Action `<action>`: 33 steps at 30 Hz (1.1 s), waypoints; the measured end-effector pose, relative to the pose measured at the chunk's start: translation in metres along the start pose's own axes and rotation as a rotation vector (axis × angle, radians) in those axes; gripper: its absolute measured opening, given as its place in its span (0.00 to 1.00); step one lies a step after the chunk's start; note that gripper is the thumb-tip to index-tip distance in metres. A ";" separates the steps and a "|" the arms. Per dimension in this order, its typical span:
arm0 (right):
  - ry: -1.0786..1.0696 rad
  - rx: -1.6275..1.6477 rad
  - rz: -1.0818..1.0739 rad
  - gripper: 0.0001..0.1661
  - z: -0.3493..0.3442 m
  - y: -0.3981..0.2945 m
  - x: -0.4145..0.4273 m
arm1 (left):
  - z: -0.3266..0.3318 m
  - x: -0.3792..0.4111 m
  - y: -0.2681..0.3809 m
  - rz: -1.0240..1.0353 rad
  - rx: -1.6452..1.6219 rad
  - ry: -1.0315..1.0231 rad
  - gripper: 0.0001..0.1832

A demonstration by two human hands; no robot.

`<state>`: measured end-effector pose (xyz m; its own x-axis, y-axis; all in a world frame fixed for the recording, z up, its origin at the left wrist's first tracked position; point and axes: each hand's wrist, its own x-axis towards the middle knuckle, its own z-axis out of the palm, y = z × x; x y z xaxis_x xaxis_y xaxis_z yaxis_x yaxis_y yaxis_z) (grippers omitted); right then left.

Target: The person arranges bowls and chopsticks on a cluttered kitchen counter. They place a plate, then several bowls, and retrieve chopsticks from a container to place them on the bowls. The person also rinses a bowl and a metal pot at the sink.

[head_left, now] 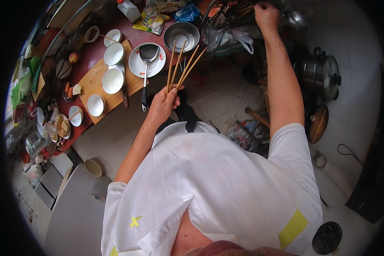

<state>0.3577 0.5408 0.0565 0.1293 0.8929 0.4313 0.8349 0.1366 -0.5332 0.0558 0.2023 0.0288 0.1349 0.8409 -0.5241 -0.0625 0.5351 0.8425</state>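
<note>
My left hand (164, 103) is closed around the lower ends of several wooden chopsticks (188, 66), which fan out upward past the table's front edge. My right hand (268, 16) stretches to the far upper right, its fingers at a cluster of more wooden chopsticks (244, 9). Whether it grips any of them cannot be made out. Just beyond the left hand, a spatula with a black handle (144, 96) lies across a white plate (134, 65). A stainless steel basin (192, 44) sits behind the held chopsticks.
Several white bowls (113, 81) and a knife with a brown handle (125, 97) rest on a wooden cutting board (89, 75). Plastic bags (240, 36) hang at the table's right end. On the right stands a lidded steel pot (316, 75). A beige bucket (93, 167) is at lower left.
</note>
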 end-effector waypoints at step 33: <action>-1.005 0.847 0.408 0.09 -0.032 -0.102 -0.116 | -0.010 -0.003 0.022 -0.101 -0.416 -0.150 0.23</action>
<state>0.2751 0.4098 0.0843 -0.4571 0.8065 -0.3749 0.2064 -0.3138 -0.9268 0.0442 0.2119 0.0474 0.3006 0.7783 -0.5513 -0.4298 0.6265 0.6502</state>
